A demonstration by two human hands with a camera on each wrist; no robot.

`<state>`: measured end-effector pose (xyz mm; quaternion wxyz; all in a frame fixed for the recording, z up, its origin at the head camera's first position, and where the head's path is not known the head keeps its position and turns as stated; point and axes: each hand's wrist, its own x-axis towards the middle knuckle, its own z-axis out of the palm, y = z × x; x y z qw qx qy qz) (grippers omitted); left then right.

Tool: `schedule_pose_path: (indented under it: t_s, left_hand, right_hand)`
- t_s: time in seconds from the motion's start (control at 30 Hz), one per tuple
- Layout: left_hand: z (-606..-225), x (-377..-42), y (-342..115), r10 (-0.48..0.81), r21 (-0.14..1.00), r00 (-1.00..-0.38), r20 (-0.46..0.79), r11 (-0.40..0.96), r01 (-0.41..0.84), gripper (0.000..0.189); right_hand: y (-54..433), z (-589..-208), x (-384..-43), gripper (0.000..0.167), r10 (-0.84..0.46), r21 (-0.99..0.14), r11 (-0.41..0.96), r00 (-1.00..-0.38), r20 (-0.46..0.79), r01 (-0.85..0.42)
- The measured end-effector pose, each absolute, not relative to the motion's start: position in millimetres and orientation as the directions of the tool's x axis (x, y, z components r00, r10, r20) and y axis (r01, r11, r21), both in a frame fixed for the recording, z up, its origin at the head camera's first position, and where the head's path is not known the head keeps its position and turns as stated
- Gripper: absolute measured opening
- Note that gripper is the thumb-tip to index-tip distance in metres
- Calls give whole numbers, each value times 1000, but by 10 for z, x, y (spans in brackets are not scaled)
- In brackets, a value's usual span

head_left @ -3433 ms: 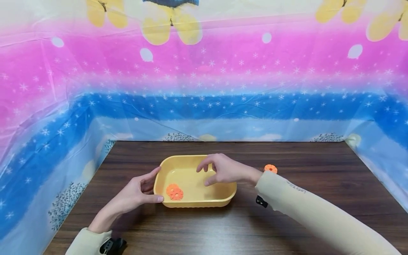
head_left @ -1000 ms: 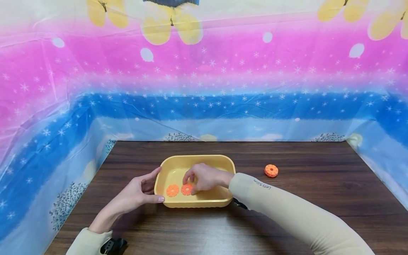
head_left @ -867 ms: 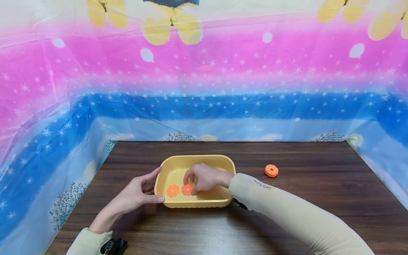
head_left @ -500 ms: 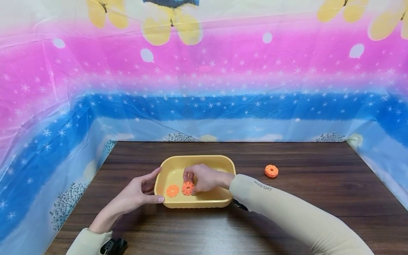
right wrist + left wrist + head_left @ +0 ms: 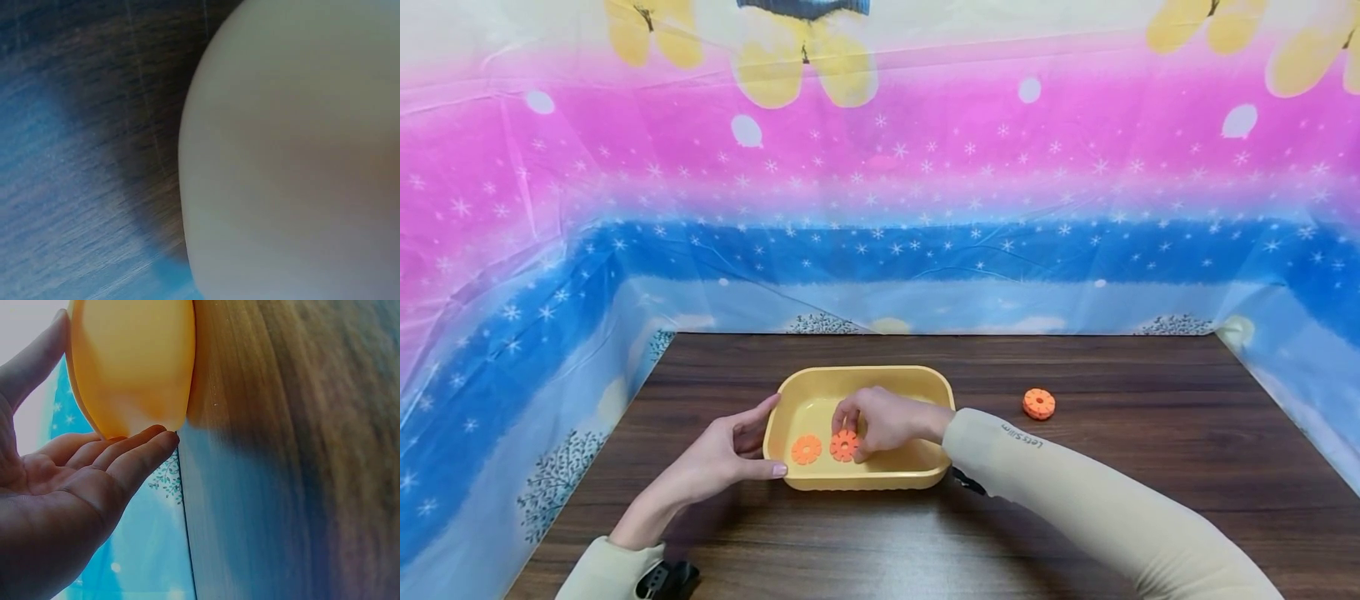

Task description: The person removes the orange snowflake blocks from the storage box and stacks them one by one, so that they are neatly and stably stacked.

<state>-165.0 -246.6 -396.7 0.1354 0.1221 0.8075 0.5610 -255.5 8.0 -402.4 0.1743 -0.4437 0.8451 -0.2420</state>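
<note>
In the head view a yellow plastic basin (image 5: 880, 480) stands on the table. My left hand (image 5: 718, 454) holds its left end, thumb on the front corner of the rim and fingers along the outer wall. The left wrist view shows that hand (image 5: 81, 469) with fingertips against the outside of the basin (image 5: 131, 356). Inside, my right hand (image 5: 883, 421) pinches an orange notched disc (image 5: 844, 446) between thumb and fingers, partly covering it. A second orange notched disc (image 5: 807, 450) lies flat on the basin floor to its left.
A short stack of orange notched discs (image 5: 1039, 404) sits on the dark wooden table (image 5: 1135, 433), right of the basin. The right wrist view shows mostly a blurred pale wall (image 5: 287, 137) close to the camera. A patterned cloth (image 5: 880, 192) hangs behind and beside the table.
Since the first frame my right hand has lowered into the basin and parted the overlapping discs, drawing one to the right. During the last second it shifts slightly right. My left hand stays put.
</note>
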Motion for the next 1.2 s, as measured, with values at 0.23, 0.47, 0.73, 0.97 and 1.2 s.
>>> schedule_pose_path:
  t_s: [0.23,0.47,0.73,0.97,1.2]
  left_hand:
    - [-3972,-1650,-2469,349,941,-933,-86,337,40,92]
    - [-3967,-1660,-2469,351,941,-932,-92,336,34,92]
    - [-3959,-1662,-2465,356,944,-930,-94,328,30,93]
    - [-3942,-1655,-2470,361,943,-928,-90,331,37,93]
    - [-3954,-1649,-2470,370,945,-925,-82,323,45,92]
  right_hand:
    - [112,-4025,-2563,33,-842,-565,470,-536,-58,-678]
    - [178,-3974,-2562,36,-841,-582,452,-540,-26,-676]
    - [321,-3924,-2577,35,-824,-618,440,-566,10,-651]
    - [441,-3845,-2557,35,-792,-657,440,-610,38,-612]
    - [589,-3749,-2511,36,-758,-674,448,-649,62,-587]
